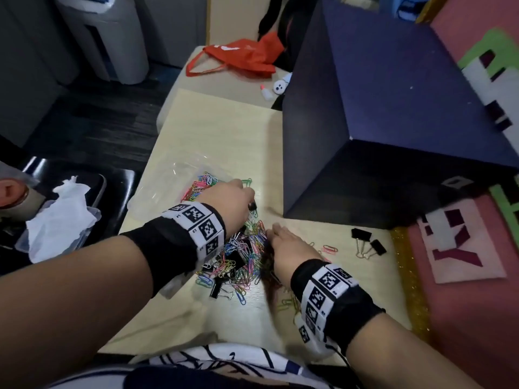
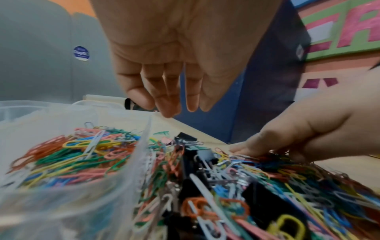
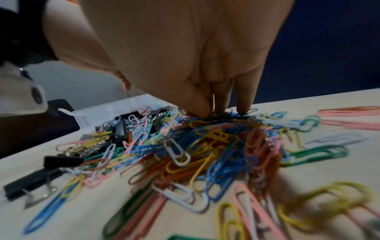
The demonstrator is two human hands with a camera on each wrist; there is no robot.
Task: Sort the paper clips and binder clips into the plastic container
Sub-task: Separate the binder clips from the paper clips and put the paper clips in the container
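Note:
A heap of coloured paper clips (image 1: 247, 256) mixed with black binder clips (image 1: 234, 258) lies on the pale table. To its left stands the clear plastic container (image 1: 157, 192), with paper clips (image 2: 72, 155) in the compartment behind its wall (image 2: 141, 155). My left hand (image 2: 172, 107) hovers over the heap's far edge by the container, fingers hanging straight, holding nothing. The straight fingers of my right hand (image 3: 224, 108) press down on the heap's right side (image 3: 216, 133). Clips beneath that palm are blurred.
A big dark blue box (image 1: 379, 130) stands close behind and right of the heap. Two binder clips (image 1: 368, 244) and a pink paper clip (image 1: 330, 249) lie apart at the right. A second container with tissue (image 1: 60, 220) sits on a black chair at left.

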